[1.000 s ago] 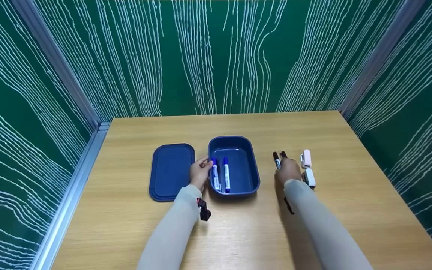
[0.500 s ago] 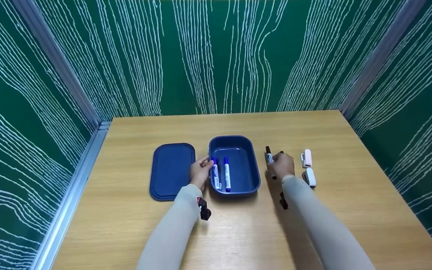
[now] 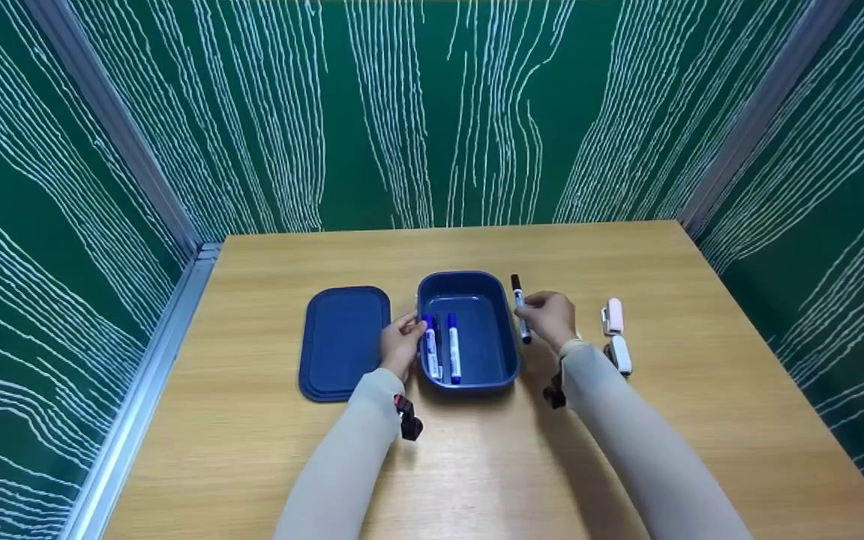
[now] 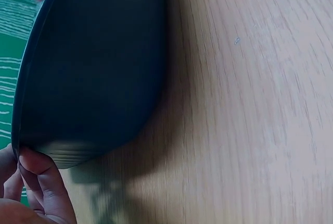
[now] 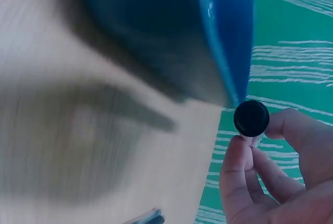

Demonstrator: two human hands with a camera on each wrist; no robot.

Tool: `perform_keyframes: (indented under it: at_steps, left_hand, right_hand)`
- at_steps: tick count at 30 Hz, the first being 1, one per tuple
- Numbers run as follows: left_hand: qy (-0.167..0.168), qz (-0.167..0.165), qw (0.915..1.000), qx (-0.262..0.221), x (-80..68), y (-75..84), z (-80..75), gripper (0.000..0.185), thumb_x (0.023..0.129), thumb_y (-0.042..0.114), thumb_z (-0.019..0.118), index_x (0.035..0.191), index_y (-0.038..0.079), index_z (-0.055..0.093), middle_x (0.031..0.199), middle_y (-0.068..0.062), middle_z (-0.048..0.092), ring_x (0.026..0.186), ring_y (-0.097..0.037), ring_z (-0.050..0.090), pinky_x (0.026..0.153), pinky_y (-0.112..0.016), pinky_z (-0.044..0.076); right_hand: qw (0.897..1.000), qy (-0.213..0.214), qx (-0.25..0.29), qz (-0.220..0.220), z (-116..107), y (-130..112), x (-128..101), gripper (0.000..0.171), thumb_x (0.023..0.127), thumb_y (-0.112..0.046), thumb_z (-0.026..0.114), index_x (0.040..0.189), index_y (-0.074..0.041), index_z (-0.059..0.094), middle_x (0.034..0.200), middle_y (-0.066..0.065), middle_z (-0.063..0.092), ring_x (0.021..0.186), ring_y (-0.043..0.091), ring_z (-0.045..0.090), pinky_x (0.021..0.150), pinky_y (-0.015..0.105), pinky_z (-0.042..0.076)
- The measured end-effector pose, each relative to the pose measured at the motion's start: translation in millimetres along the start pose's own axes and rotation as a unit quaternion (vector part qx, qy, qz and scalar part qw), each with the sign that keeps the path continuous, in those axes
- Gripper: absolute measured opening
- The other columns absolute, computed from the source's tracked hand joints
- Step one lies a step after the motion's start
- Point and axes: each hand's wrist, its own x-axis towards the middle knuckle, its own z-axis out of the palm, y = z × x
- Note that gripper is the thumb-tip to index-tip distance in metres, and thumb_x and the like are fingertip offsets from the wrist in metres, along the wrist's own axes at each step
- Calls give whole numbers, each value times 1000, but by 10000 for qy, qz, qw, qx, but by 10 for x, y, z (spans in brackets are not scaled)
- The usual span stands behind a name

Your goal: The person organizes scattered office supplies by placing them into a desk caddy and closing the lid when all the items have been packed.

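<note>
A slim marker with a black cap and a white barrel (image 3: pixel 520 308) is pinched in the grip of the right hand (image 3: pixel 550 318), fingers and thumb curled round its middle, and is held just above the right rim of the open dark blue plastic box (image 3: pixel 505 352) on the light wooden counter (image 3: pixel 477 465). Two blue-capped markers (image 3: pixel 453 348) lie lengthwise inside the box, toward its left wall. The left rim of the box is gripped by the left hand (image 3: pixel 400 344), thumb over the edge. The flat dark blue lid (image 3: pixel 343 341) lies just left of the box, and two small white capped items (image 3: pixel 615 335) lie to the right of the right hand.

Only in the right wrist view is the marker's round black end (image 5: pixel 251 118) seen head-on, between thumb and fingertips (image 5: pixel 235 156), close to the blue rim. In the left wrist view the box's dark outer wall (image 4: pixel 99 62) is shown, with fingertips (image 4: pixel 32 162) on its edge.

Half a second earlier the marker was held farther right, clear of the box; the left hand has not shifted.
</note>
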Motion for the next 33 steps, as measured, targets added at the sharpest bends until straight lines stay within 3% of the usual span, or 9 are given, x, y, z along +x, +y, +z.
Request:
perform_keyframes:
  at_steps: [3,11,22,33]
  left_hand:
    - [19,-24,10000,2,1,-3,-3,37,94,5,64,131,0,61,95,-9,67,80,-17,60,53,-21,46]
    - [42,-58,10000,65,-2,-2,-14,38,94,6,65,131,2,62,102,-13,68,81,-17,60,52,-22,46]
    - [26,42,10000,-51,-3,-33,-11,38,93,5,65,131,-2,61,103,-13,68,77,-11,58,49,-18,42]
    - [-73,98,9999,-14,1,-12,-5,38,94,5,63,132,-2,60,102,-12,68,82,-19,61,51,-21,44]
  right_hand:
    - [9995,-139,252,95,64,-64,-25,29,85,-9,69,110,6,70,101,17,71,71,8,62,66,20,54]
    - [9984,-294,440,179,261,-165,-97,28,85,-9,70,109,4,69,97,13,70,74,11,63,70,27,58]
    - [9953,-467,847,86,575,-139,-141,25,78,-2,71,101,9,69,82,9,68,60,9,61,58,22,56]
    - [9967,-602,531,89,861,-81,-230,21,78,-1,72,98,7,71,80,7,66,59,9,60,58,23,56]
